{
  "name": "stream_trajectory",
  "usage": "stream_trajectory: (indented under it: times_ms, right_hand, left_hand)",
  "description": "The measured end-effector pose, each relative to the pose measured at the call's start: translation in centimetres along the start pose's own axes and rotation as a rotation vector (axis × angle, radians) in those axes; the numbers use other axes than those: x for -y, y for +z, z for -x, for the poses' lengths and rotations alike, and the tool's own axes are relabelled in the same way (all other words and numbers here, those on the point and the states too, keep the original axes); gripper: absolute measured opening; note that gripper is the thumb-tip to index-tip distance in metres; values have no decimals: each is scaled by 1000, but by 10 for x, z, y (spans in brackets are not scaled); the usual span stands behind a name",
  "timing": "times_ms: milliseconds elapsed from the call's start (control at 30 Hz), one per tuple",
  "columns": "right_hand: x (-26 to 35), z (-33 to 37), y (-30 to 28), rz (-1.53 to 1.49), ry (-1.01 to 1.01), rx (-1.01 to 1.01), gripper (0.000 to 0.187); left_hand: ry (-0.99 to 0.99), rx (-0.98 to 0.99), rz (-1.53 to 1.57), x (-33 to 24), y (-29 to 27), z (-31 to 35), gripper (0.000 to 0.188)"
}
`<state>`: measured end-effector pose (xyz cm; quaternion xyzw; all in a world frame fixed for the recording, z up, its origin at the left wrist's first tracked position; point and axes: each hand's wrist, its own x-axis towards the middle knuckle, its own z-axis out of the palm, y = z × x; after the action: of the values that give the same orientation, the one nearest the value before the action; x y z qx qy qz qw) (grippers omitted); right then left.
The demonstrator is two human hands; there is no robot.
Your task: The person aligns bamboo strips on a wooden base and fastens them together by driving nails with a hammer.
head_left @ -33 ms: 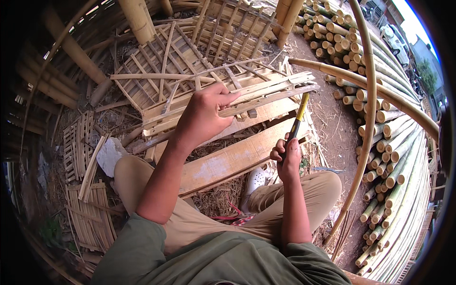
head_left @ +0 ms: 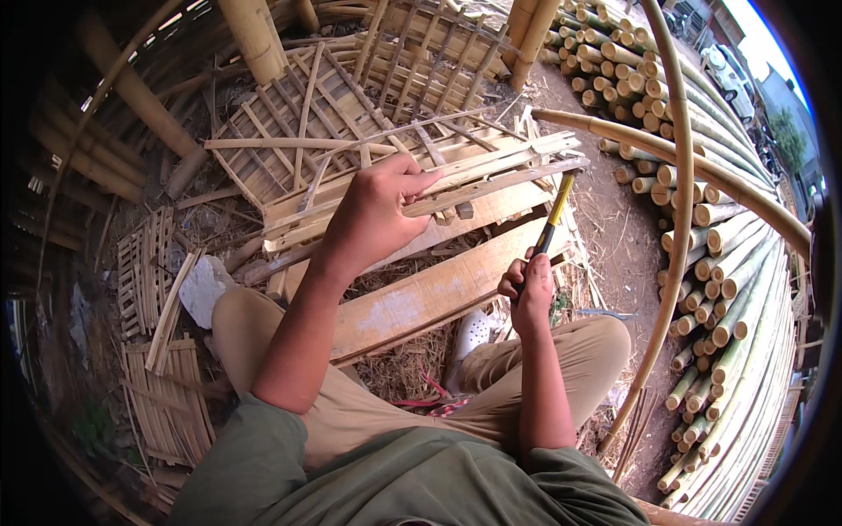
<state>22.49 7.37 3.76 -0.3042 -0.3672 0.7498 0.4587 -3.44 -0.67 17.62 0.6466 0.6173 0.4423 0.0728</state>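
Note:
My left hand (head_left: 377,206) is closed over long split bamboo strips (head_left: 504,184), thumb and fingertips pinching near their middle. The strips lie roughly side to side, slanting up to the right. My right hand (head_left: 531,294) is wrapped round the dark grip of a hammer (head_left: 554,217) with a yellow and black handle. Its handle points up and away from me, and the small dark head is close beside the strips' right ends; whether it touches them I cannot tell. Beneath and nearer to me lies a wide wooden board (head_left: 412,302), between my bent knees and the strips.
Slatted bamboo panels (head_left: 285,123) lean and lie beyond the strips. Smaller slatted panels (head_left: 171,394) are at the left by a pale stone (head_left: 207,285). A large stack of bamboo poles (head_left: 728,289) fills the right, with a curved pole (head_left: 684,202) before it. Shavings cover the ground.
The hammer's head has shifted very slightly to the right, with a small turn of my right hand. My left hand and the bamboo strips stay in place.

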Motion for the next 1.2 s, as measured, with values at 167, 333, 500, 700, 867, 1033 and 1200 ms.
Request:
stream_trajectory:
  times_ms: [167, 333, 500, 700, 867, 1033, 1200]
  right_hand:
    - [-9, -7, -29, 918, -72, -375, 28]
    - [-12, 6, -25, 1474, -198, -374, 33]
    - [-19, 15, -7, 1600, -202, -230, 30]
    - [-13, 13, 9, 1915, -98, -118, 47]
    - [1, 2, 61, 1286, -693, -98, 84]
    - [19, -11, 109, 1292, -1008, -181, 96]
    - [28, -6, 114, 1448, -1021, -307, 98]
  left_hand:
    - [10, -31, -9, -5, -10, 3, 55]
    - [-2, -33, 22, -7, -14, 3, 55]
    - [14, -38, 4, -7, -13, 3, 53]
    - [25, -38, 12, -5, -13, 4, 52]
    - [29, -30, 17, -3, -10, 4, 51]
    - [59, -47, -2, 0, -10, 5, 51]
    - [34, -42, 28, 0, -12, 6, 51]
